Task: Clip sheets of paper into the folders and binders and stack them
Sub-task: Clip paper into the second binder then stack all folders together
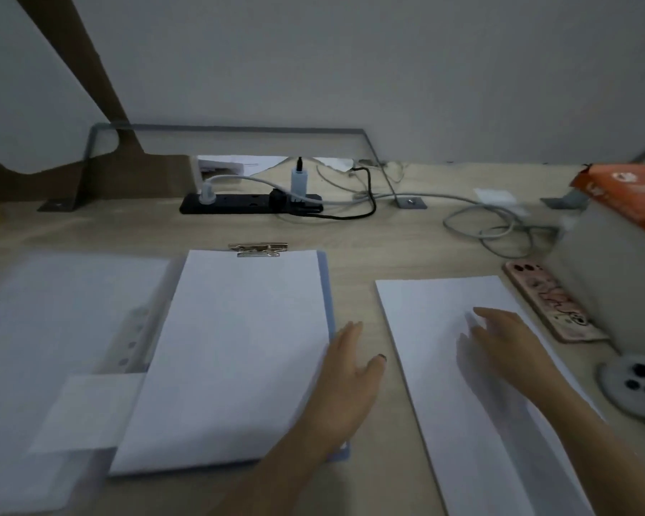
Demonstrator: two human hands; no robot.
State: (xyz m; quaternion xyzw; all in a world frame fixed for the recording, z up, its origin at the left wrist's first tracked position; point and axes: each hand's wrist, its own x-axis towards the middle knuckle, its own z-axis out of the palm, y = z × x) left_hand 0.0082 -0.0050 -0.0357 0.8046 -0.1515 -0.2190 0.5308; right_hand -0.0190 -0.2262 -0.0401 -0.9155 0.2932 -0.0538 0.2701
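Both forearms forward, left hand [345,378] and right hand [499,340] flat, fingers straight

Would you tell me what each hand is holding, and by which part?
Nothing is gripped: left hand lies flat along the clipboard, at its right edge; right hand rests on the loose sheets.

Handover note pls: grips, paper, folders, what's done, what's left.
Left grip: open, fingers straight, lying at the right edge of the blue clipboard.
Right grip: open, flat on the loose sheets to the right; blurred.
White paper lies on the clipboard and appears clamped under its metal clip. Translucent folders lie just left of it.
Done: one board looks loaded.
Left: clip the loose sheets into the folders, then stack everything. No finished stack is visible.
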